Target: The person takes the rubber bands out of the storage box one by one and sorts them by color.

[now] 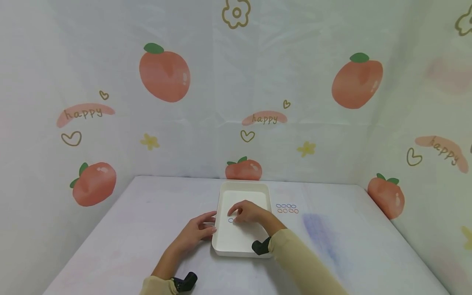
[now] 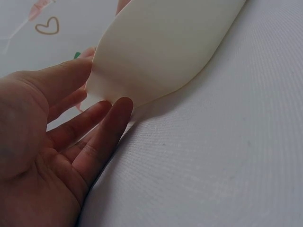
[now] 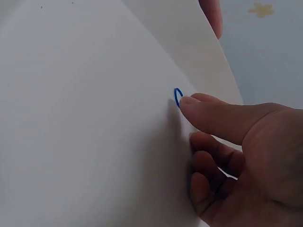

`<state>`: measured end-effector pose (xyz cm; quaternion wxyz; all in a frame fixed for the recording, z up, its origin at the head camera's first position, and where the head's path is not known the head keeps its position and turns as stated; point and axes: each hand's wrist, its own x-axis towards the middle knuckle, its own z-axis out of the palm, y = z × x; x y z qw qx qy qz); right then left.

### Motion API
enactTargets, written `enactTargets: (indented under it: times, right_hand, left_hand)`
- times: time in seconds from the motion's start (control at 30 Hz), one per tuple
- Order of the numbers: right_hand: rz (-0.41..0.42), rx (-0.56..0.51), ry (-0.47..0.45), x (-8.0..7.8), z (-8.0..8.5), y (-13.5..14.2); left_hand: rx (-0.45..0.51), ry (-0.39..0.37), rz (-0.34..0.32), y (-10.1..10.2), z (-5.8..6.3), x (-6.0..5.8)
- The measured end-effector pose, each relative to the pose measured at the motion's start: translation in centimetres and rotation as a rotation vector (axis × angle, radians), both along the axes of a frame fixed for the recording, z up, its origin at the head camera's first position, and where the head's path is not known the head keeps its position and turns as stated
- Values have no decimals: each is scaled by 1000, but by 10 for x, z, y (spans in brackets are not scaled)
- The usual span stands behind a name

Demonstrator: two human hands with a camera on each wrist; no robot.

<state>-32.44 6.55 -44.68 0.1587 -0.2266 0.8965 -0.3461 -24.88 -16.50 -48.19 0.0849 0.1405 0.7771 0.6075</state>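
Note:
A white rectangular tray point(image 1: 241, 241) stands on the table. Inside it, toward the left wall, lies a small blue ring point(image 1: 230, 220). My right hand point(image 1: 250, 212) reaches over the tray from the right, thumb and index finger apart at the ring. In the right wrist view the thumb tip covers part of the blue ring point(image 3: 177, 96); the other fingers bend loosely. My left hand point(image 1: 193, 232) is at the tray's left side. Its extended fingers and thumb touch the outer wall of the tray point(image 2: 156, 52) in the left wrist view.
To the right of the tray lie a row of several small blue rings point(image 1: 289, 206) and, nearer, a row of several red rings point(image 1: 291, 211). A white table point(image 1: 121, 246) carries everything. Behind it hangs a printed curtain point(image 1: 295, 151).

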Motion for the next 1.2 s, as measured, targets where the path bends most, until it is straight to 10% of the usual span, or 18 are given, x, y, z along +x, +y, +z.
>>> enactTargets:
  times: [1.2]
  right_hand:
    - [-25,-13,-47,6,5,0]
  left_hand:
    - [28,2,-17,-2,1,2]
